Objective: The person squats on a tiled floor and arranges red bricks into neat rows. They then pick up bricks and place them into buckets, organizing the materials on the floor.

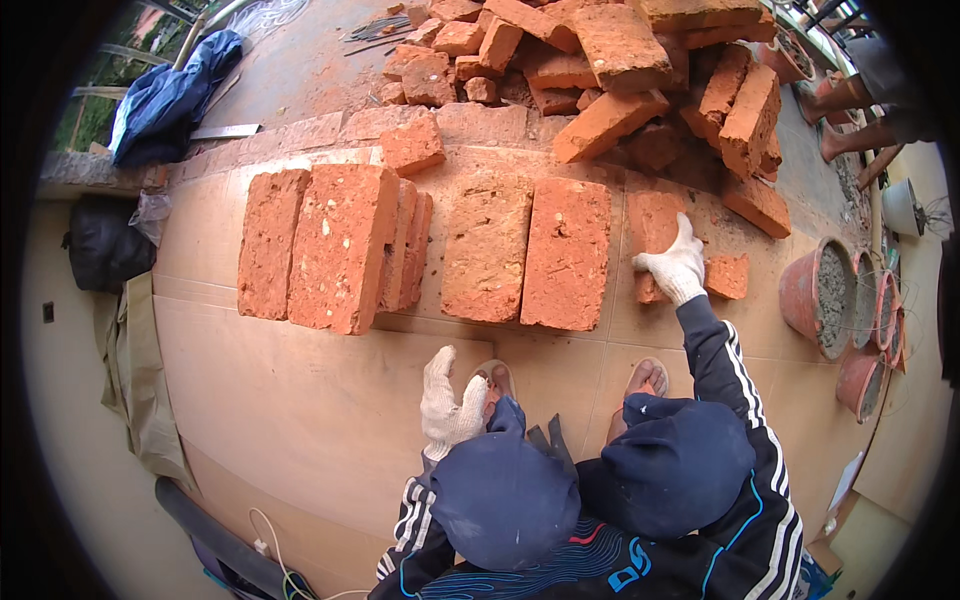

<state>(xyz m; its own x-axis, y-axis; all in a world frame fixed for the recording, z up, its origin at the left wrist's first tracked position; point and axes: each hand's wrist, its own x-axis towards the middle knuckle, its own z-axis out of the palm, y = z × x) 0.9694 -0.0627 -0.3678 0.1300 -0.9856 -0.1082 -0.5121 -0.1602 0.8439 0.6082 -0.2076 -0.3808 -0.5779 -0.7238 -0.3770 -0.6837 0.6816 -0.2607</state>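
Note:
My right hand (678,268), in a white knitted glove, lies over the lower part of a red brick (655,215) on the floor. Its thumb points left and a finger points up, spread apart; I cannot tell how firmly it touches. Beside that hand sits a small broken piece of brick (727,277). My left hand (450,405), gloved too, hovers above the board near my left foot, fingers apart and holding nothing. Ahead of it stand two bricks side by side, one pale and worn (487,245), one redder (565,255). More bricks (340,245) stand in a group farther left.
A heap of loose bricks (620,50) rises at the far side, with a broken brick (412,145) before it. Buckets of grey mortar (800,295) line the right. Another person's legs (860,125) show at far right. Dark blue cloth (170,95) hangs far left.

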